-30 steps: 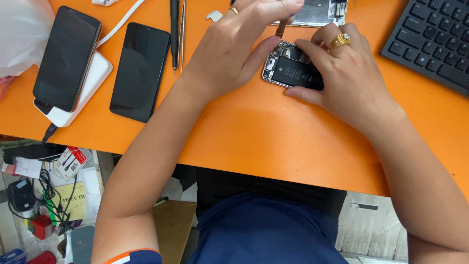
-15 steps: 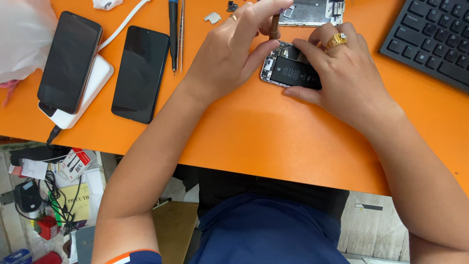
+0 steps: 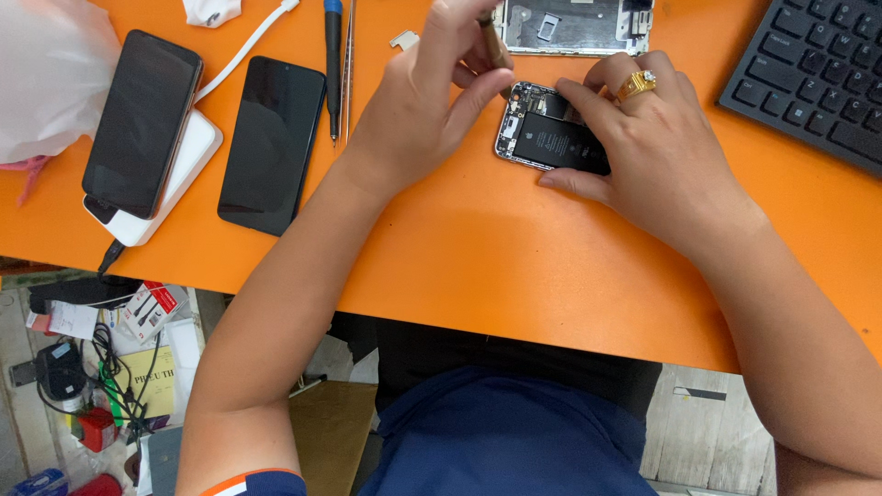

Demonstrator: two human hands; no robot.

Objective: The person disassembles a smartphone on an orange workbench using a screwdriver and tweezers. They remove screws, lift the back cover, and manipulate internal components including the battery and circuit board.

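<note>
Head view shows our left hand (image 3: 418, 110) pinching a thin tool (image 3: 493, 41) over the opened phone (image 3: 551, 138) at twelve o'clock on the orange table (image 3: 514, 266), right hand (image 3: 657, 152) pressed flat steadying it; we should probably keep the tip upright and press lightly.

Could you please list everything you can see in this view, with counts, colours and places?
opened phone: one, black battery exposed, on the table under both hands
detached screen panel: one, silver-grey, top edge above the opened phone
intact phones: two, black, on the left; one lies on a white power bank
screwdriver: one, blue and black, top middle
tweezers: one, metal, beside the screwdriver
keyboard: one, black, top right
table: one, orange
left hand: pinches a slim tool over the opened phone
right hand: gold ring, rests on the opened phone
</note>
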